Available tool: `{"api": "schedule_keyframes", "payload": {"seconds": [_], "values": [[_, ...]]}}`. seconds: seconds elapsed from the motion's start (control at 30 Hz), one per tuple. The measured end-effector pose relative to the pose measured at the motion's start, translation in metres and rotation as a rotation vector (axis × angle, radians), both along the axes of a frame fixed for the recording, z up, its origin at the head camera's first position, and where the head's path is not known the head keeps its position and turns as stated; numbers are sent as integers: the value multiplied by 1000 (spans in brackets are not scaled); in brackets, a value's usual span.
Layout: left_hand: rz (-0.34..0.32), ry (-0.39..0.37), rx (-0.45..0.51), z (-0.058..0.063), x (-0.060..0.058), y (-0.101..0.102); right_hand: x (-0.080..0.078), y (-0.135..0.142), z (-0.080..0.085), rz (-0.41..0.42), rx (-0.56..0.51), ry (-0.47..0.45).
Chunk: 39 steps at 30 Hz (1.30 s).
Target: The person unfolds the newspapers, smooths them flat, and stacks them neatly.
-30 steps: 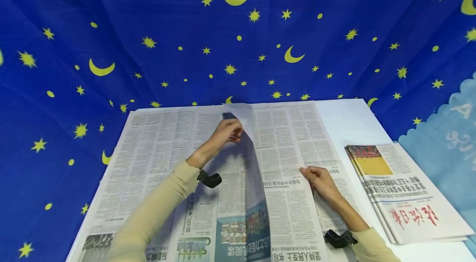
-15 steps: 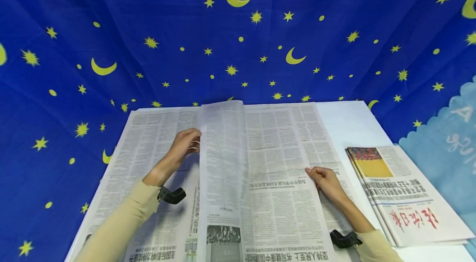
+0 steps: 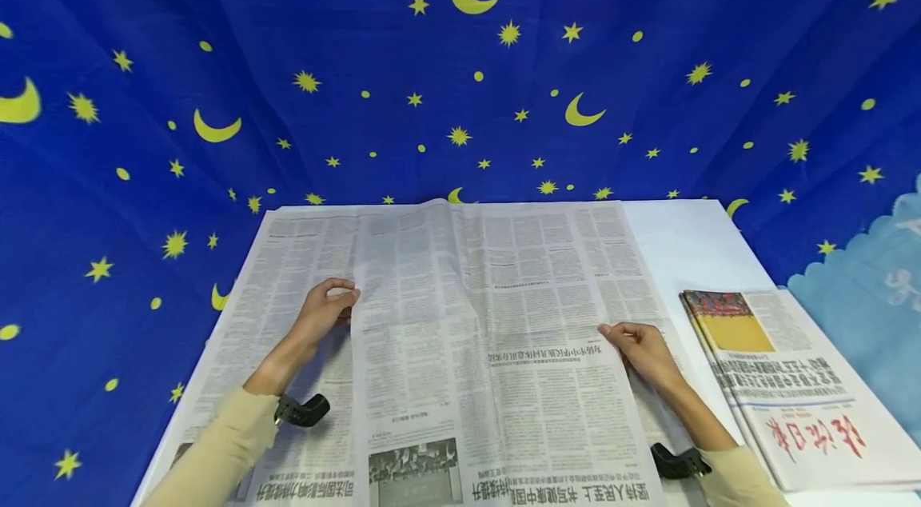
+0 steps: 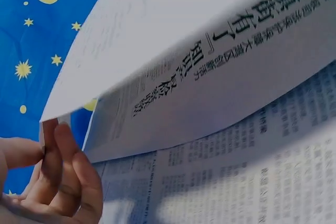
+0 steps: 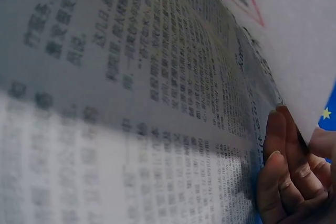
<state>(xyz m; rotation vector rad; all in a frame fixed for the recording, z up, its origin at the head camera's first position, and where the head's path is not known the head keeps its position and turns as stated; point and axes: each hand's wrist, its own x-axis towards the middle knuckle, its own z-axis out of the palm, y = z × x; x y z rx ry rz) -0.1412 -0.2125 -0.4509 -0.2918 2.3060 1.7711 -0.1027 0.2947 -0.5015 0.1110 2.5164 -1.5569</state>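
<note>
A newspaper sheet (image 3: 417, 331), raised off the pages below, spans between both hands in the head view. My left hand (image 3: 320, 313) pinches its left edge; the left wrist view has the thumb and fingers (image 4: 50, 156) meeting on that edge. On the other side, my right hand (image 3: 643, 351) grips the right edge of the sheet, with the paper between thumb and fingers (image 5: 302, 174) in the right wrist view. Beneath lies a wider spread newspaper (image 3: 277, 331), partly covered, its printed columns showing at both sides.
A stack of folded newspapers (image 3: 784, 387) with red lettering lies at the right of the white table (image 3: 676, 243). A blue curtain (image 3: 360, 51) with yellow moons and stars rises behind and at the sides. Black wrist cameras (image 3: 302, 411) sit on the sleeves.
The left hand has moved left and toward the person, drawing the page over from the middle and spreading it out leftward. The right hand keeps its grip on the right edge, almost still.
</note>
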Motion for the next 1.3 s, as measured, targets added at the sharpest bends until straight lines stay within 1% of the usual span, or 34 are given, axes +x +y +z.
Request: {"api": "schedule_keyframes", "payload": {"seconds": [0.1,0.23,0.3,0.43,0.5,0.63,0.77,0.9,1.0,1.17,1.3], "values": [[29,31,15,-3,3,1,-1,2,0,2,15,-11],[83,89,-43,-2,6,0,-3,4,0,36,0,-49],[88,112,-86,-1,9,-3,-4,3,0,53,-14,-52],[69,122,-106,2,14,-8,-5,3,1,62,-17,-33],[53,106,-94,3,16,-11,-6,3,1,63,-14,-30],[1,102,-81,4,21,-17,-7,3,2,51,-8,-46],[-62,105,-115,4,24,-22,-8,1,3,32,-12,-74],[-97,131,-151,3,26,-28,-10,1,5,46,-26,-72],[-103,171,-172,1,26,-31,-10,2,4,58,-20,-56],[-86,245,-229,-4,24,-36,-11,4,2,37,12,-65],[-70,305,-329,-8,22,-38,-12,7,0,28,22,-65]]}}
